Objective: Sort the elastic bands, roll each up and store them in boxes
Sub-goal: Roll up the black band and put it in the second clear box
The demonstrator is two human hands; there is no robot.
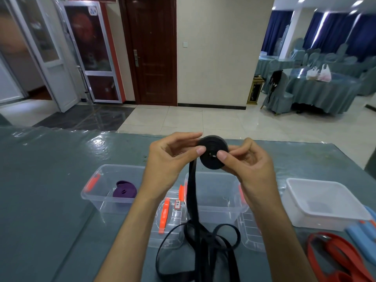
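Observation:
Both hands hold a partly rolled black elastic band point(212, 152) in the air above the boxes. My left hand point(171, 157) pinches the roll's left edge with thumb and fingers. My right hand point(247, 159) pinches its centre and right side. The band's loose tail point(193, 200) hangs down to a tangle of black loops point(203, 245) on the table. A rolled purple band point(124, 191) lies in the left clear box point(105, 176). The middle clear box point(217, 192) sits under my hands. A red band point(335, 255) lies at the lower right.
A white box point(325, 202) stands at the right. Two clear lids with orange clips point(168, 224) lie in front of the boxes. Blue bands point(364, 237) lie at the right edge. The grey-green table point(50, 190) extends left. Beyond are a tiled floor and covered tables.

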